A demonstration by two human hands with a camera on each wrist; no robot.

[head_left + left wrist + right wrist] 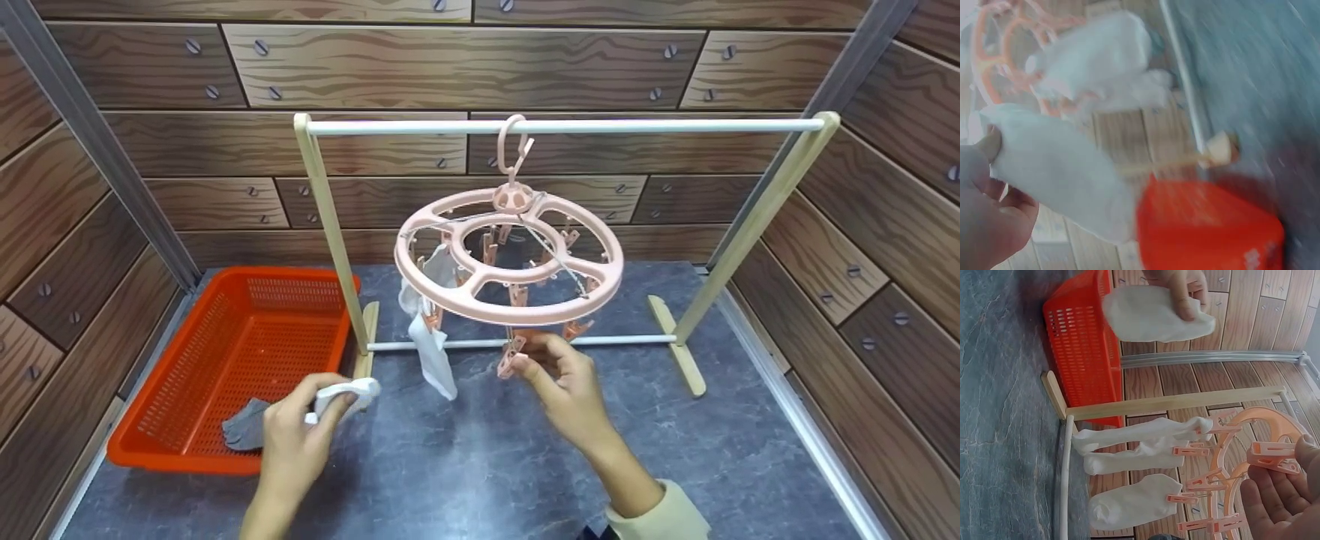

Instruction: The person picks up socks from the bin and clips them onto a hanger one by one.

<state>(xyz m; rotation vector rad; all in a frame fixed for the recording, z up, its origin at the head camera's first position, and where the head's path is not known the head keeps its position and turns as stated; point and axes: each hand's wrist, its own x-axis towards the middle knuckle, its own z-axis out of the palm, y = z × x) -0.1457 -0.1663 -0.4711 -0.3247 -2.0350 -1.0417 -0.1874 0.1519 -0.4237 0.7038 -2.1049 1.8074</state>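
A white sock [358, 388] is pinched between the thumb and fingers of my left hand [292, 435], beside the basket's right side. In the right wrist view this sock [1143, 318] stretches out flat from the fingers. My right hand [574, 397] pinches a pink clothespin [510, 360] under the front of the round pink drying hanger [517, 313]. Seen from the right wrist, the clothespin [1272, 453] lies between thumb and fingers, with no cloth in it. Several white socks [1135, 502] hang from other clothespins on the hanger's left side.
The hanger hooks over the white top bar [637, 126] of a wooden-legged rack. An orange-red basket [187, 463] stands at the left with a grey sock [246, 426] inside. Wood-patterned walls [465, 67] enclose the grey marbled tabletop [480, 480].
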